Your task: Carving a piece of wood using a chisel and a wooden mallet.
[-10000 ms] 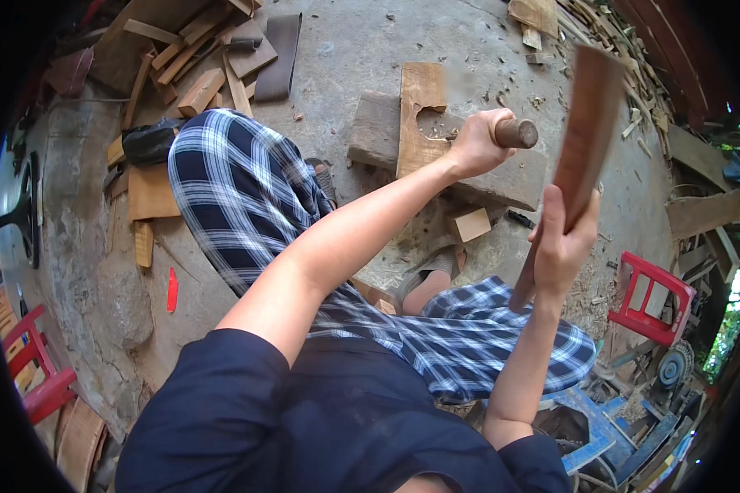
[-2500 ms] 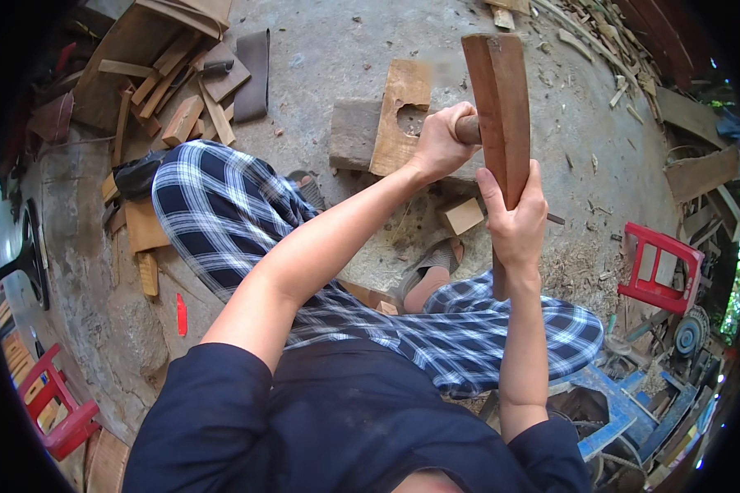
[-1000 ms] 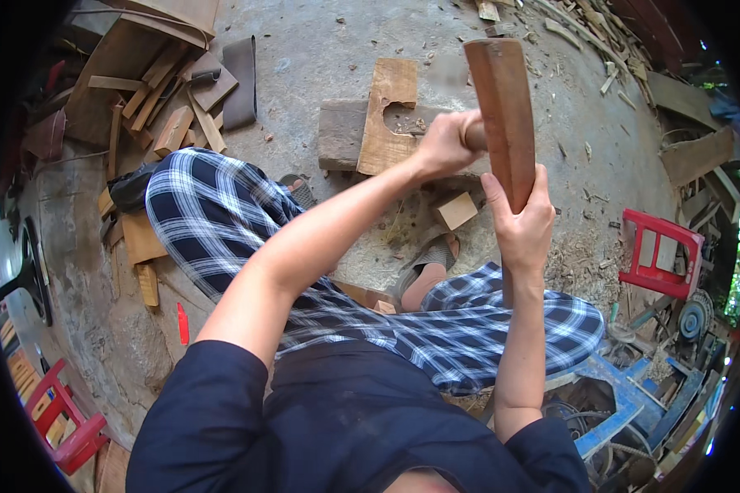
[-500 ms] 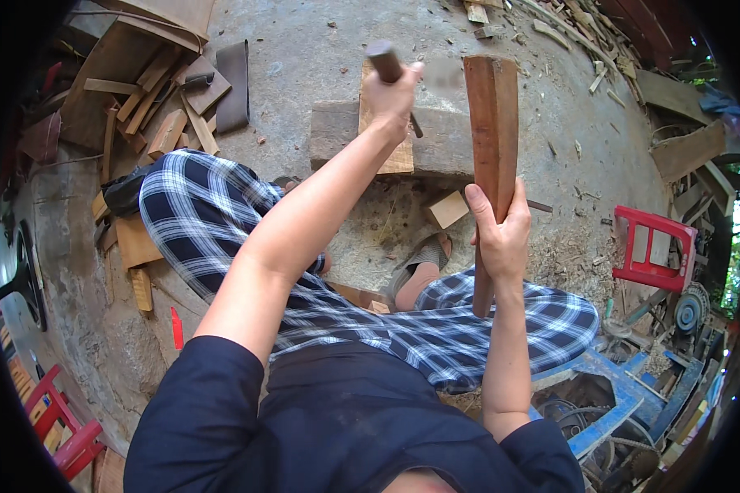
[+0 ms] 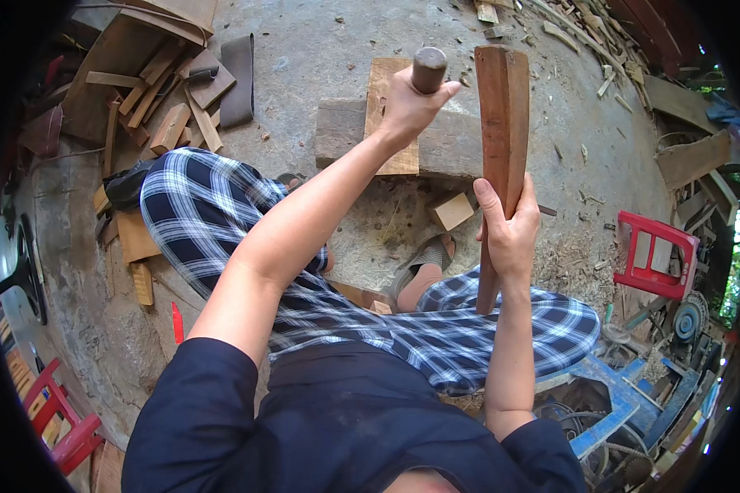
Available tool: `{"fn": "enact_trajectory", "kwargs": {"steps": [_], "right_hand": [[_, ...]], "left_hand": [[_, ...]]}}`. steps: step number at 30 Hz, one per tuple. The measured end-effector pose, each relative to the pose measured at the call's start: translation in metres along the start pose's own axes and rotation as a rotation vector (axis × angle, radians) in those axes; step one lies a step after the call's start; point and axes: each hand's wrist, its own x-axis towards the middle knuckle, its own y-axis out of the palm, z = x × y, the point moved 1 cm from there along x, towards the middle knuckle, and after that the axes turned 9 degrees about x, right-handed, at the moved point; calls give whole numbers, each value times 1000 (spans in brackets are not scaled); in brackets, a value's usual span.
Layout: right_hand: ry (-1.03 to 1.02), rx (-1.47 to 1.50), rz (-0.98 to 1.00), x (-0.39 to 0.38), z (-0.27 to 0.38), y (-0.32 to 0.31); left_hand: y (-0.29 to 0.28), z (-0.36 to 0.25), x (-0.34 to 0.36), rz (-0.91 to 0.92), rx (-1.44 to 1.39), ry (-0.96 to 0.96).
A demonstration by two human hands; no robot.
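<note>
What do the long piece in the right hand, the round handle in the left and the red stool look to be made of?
Long piece: reddish-brown wood, smooth, faint grain showing. Handle: probably dark wood, with a rounded, worn end; the rest of the tool is hidden. Red stool: likely moulded plastic, with an even glossy colour and a slotted side.

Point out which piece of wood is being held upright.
The long reddish-brown board, gripped by the right hand. The other pieces lie flat on the ground.

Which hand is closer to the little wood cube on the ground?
Right. The right hand grips the plank just beside the cube; the left hand is raised farther up, holding a handle.
</note>
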Motion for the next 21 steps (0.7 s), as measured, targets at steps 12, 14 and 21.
{"fn": "enact_trajectory", "kwargs": {"steps": [12, 14, 21], "right_hand": [[-85, -250, -1, 24, 9, -4], [-129, -256, -62, 20, 12, -13], [-245, -367, -83, 8, 14, -3]], "left_hand": [[34, 14, -24, 78, 65, 222], [36, 15, -26, 138, 112, 228], [41, 14, -44, 165, 157, 282]]}}
